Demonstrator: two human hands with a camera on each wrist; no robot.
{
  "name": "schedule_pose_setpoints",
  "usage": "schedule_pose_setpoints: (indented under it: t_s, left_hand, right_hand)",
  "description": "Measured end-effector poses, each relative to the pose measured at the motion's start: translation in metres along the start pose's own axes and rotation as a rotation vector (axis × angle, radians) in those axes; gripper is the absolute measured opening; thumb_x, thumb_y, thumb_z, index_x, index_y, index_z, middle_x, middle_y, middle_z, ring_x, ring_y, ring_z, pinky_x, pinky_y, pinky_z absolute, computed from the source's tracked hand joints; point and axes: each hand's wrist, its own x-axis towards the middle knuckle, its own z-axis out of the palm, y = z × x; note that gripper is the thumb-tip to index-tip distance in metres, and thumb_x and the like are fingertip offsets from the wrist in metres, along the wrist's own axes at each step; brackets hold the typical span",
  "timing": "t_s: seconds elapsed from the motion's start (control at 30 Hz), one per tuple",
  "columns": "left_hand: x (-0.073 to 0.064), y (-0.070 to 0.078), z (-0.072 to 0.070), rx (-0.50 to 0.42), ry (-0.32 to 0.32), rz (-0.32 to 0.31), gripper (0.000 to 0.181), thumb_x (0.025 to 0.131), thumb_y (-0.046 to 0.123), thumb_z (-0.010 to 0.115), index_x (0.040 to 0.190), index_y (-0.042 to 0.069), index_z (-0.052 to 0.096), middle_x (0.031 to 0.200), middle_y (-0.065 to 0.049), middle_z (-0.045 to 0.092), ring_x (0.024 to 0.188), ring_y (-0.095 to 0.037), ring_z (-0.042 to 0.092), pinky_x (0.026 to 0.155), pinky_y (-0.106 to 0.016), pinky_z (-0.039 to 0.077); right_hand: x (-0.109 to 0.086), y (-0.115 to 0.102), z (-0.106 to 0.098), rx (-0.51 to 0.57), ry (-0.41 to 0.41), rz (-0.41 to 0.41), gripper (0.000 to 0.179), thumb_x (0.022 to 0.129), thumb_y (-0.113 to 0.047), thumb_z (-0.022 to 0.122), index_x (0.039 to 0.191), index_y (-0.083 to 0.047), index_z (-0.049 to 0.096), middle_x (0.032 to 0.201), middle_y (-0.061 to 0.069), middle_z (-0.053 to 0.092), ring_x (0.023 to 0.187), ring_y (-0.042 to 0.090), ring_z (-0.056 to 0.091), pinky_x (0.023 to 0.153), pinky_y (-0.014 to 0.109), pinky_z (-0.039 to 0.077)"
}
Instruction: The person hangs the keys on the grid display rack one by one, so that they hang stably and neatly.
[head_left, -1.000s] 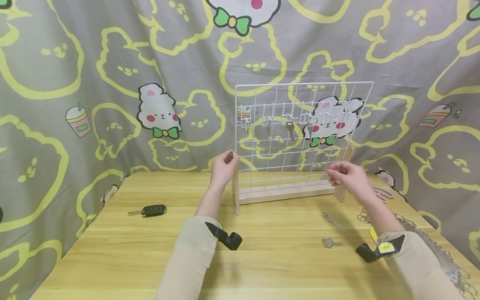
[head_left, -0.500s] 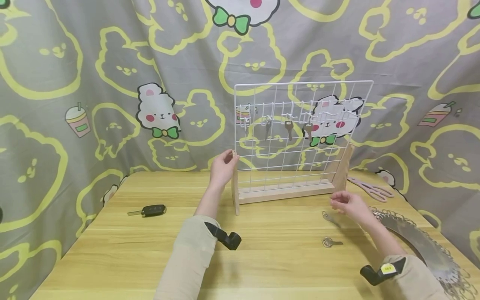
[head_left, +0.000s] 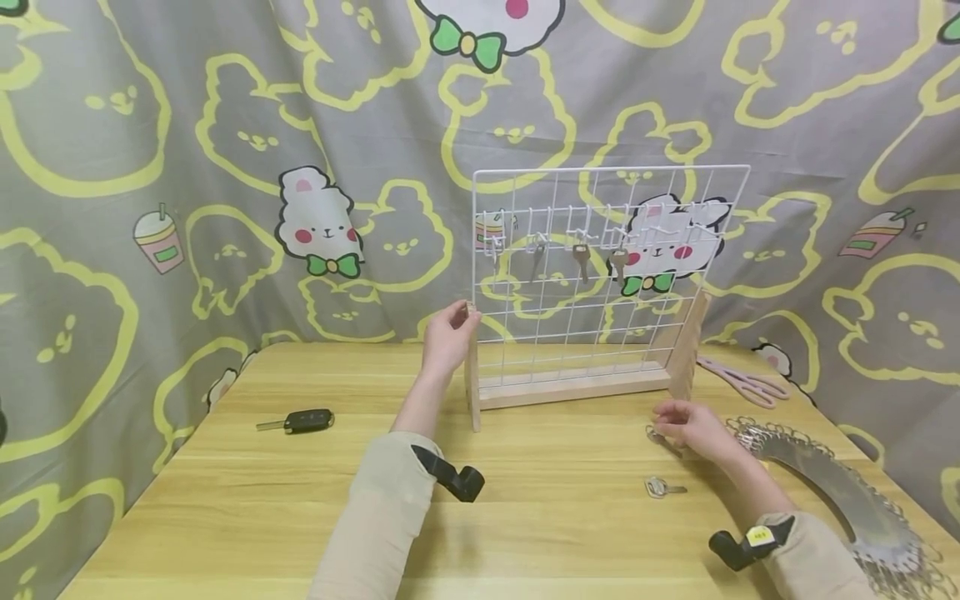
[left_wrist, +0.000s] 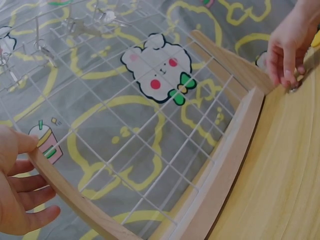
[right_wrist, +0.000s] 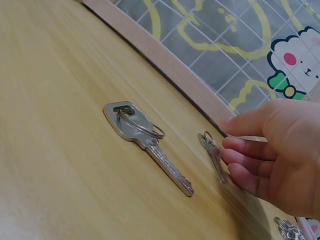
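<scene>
A white wire grid rack [head_left: 611,169] on a wooden base stands at the back of the table. My left hand [head_left: 447,337] pinches the top of its left wooden upright [left_wrist: 75,197]; the other fingers are spread loosely in the left wrist view. My right hand [head_left: 693,427] is low over the table, its loosely bent fingertips right beside a small key with a ring [right_wrist: 212,155]. Nearer the front lies a second ringed key [head_left: 656,487], large in the right wrist view. Several keys, among them a brown one [head_left: 582,262], hang from the rack's white hooks.
On the left lies a black car key [head_left: 307,421]. Pink scissors [head_left: 750,385] rest behind the right hand. A curved metal plate edged with many rings [head_left: 832,479] lies at the right edge. A patterned grey curtain [head_left: 397,117] closes off the back.
My right hand has come down from beside the rack's right side to the small key on the table. The left hand has stayed on the upright.
</scene>
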Motion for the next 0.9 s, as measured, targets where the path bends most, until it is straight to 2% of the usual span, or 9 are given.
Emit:
schedule_pose_setpoints:
  t_s: [0.33,0.5,0.57,0.7,0.9]
  left_hand:
    - [-0.0005,-0.0002,0.0003,0.005,0.003,-0.006,0.052,0.091,0.026,0.060,0.136,0.007,0.045,0.128,-0.012,0.053,0.118,-0.025,0.049,0.101,-0.035,0.039]
    - [0.0007,-0.0012,0.0009,0.002,0.007,-0.008,0.052,0.090,0.025,0.060,0.136,0.007,0.045,0.128,-0.012,0.054,0.118,-0.025,0.049,0.101,-0.035,0.039]
    - [0.0007,-0.0010,0.0011,0.005,0.009,-0.010,0.052,0.090,0.025,0.061,0.136,0.007,0.045,0.128,-0.012,0.054,0.118,-0.025,0.049,0.101,-0.034,0.040]
    - [0.0004,-0.0005,0.0009,0.012,0.011,-0.007,0.052,0.090,0.026,0.061,0.136,0.007,0.045,0.127,-0.012,0.054,0.117,-0.025,0.050,0.100,-0.035,0.040]
    - [-0.0001,-0.0002,0.0003,0.016,0.013,0.001,0.052,0.090,0.026,0.061,0.136,0.007,0.046,0.126,-0.012,0.055,0.116,-0.025,0.051,0.100,-0.035,0.041]
  right_hand:
    - [0.0056,0.0040,0.0017,-0.114,-0.060,-0.067,0.036,0.081,-0.010,0.069,0.109,0.011,0.058,0.094,0.013,0.063,0.080,0.017,0.056,0.058,0.025,0.049]
    - [0.0079,0.0032,-0.0009,-0.183,-0.096,-0.107,0.028,0.080,-0.009,0.070,0.100,0.008,0.062,0.089,0.008,0.062,0.082,0.020,0.055,0.066,0.025,0.048]
    - [0.0087,0.0019,-0.0015,-0.185,-0.116,-0.112,0.023,0.079,-0.009,0.070,0.096,0.006,0.063,0.086,0.006,0.061,0.080,0.019,0.055,0.067,0.024,0.047]
    - [0.0092,-0.0001,-0.0029,-0.171,-0.162,-0.117,0.016,0.080,-0.007,0.069,0.090,0.003,0.061,0.080,0.003,0.058,0.074,0.014,0.052,0.062,0.023,0.046]
    - [0.0074,-0.0006,-0.0040,-0.155,-0.181,-0.134,0.014,0.080,-0.005,0.068,0.085,0.002,0.056,0.075,0.003,0.057,0.069,0.011,0.051,0.061,0.022,0.044]
